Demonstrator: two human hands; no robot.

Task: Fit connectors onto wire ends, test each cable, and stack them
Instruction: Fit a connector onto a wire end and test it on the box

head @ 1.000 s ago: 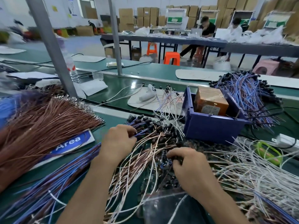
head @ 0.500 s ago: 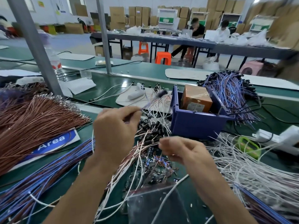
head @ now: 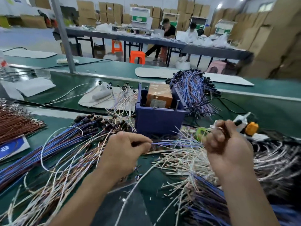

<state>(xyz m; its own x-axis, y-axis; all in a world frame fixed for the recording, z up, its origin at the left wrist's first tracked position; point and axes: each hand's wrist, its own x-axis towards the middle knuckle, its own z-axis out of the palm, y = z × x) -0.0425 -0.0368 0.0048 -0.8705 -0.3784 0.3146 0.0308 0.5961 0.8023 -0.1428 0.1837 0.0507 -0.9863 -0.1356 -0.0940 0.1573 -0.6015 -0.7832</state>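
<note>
While the left hand (head: 125,150) pinched a blue wire (head: 177,143) just above the table (head: 58,128), the right hand (head: 226,141), blurred, gripped its other end. Keeping it taut would likely ease fitting.

Box (head: 160,95) inside bin (head: 159,118), cable bundle (head: 193,90) behind bin's right, wire sheaf (head: 65,141) left, loose wires (head: 187,159) right.

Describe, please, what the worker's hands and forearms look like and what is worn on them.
The left hand and right hand are bare: no gloves, rings, watch or wristband show. The forearms are bare too, with no sleeve in view. Blur on the right hand hides fine detail.
</note>
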